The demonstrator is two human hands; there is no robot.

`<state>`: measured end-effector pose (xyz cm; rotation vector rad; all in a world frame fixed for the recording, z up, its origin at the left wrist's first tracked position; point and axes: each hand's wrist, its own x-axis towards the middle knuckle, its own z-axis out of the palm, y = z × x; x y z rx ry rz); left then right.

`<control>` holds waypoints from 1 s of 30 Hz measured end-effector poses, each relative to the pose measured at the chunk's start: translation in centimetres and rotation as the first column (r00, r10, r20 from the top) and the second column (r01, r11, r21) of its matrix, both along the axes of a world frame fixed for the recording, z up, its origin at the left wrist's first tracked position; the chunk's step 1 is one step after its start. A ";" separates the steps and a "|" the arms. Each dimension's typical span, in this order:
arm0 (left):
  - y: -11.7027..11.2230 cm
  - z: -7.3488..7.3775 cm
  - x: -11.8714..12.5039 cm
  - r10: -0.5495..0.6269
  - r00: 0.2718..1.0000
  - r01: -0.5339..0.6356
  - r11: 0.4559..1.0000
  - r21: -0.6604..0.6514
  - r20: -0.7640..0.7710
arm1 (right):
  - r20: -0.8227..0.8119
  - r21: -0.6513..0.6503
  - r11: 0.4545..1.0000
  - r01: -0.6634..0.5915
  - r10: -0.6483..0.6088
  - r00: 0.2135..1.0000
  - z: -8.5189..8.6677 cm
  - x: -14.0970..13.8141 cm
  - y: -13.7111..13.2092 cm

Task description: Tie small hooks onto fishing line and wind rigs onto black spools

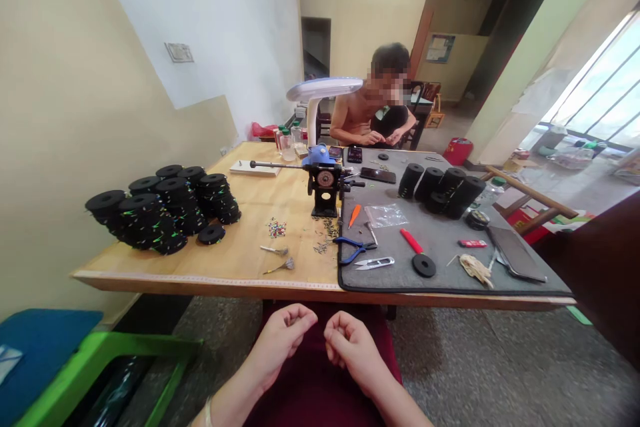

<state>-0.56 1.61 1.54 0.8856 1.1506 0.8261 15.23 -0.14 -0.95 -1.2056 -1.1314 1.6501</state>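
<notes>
Left hand (pixel 280 337) and right hand (pixel 350 343) curl loosely, empty, over lap. Nearest needles (pixel 280 267): light, stiff, sharp; pinch mid-shaft.

A long wooden table (pixel 240 260) holds everything. On its right side lies a gray mat (pixel 440 240). On the bare wood at the left stand stacks of black spools (pixel 160 210), with one flat spool (pixel 211 234) lying alone just beside them. A little black winding machine (pixel 325 187) stands near the middle — tiny beads (pixel 277 228) and small metal bits are scattered near it. On the mat lie blue pliers (pixel 354 248), small snips (pixel 375 263), a red-handled tool (pixel 412 241), a clear bag (pixel 386 215), more black spools (pixel 443 188) and a dark phone (pixel 515 253). A white lamp (pixel 320 97) stands farther back.
</notes>
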 end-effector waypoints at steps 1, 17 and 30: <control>0.0 0.0 -0.1 0.011 1.000 -0.011 1.000 0.019 -0.023 | -0.002 0.006 1.000 -0.006 0.006 1.000 -0.1 0.1 0.0; 0.4 1.1 -0.3 -0.003 0.932 0.139 0.927 0.349 -0.363 | -0.039 0.132 0.982 -0.134 0.141 0.989 4.6 0.4 2.4; 0.7 2.2 -1.4 0.026 0.874 0.181 0.909 0.375 -0.486 | 0.192 0.145 0.978 -0.150 0.121 0.974 2.2 -1.1 2.3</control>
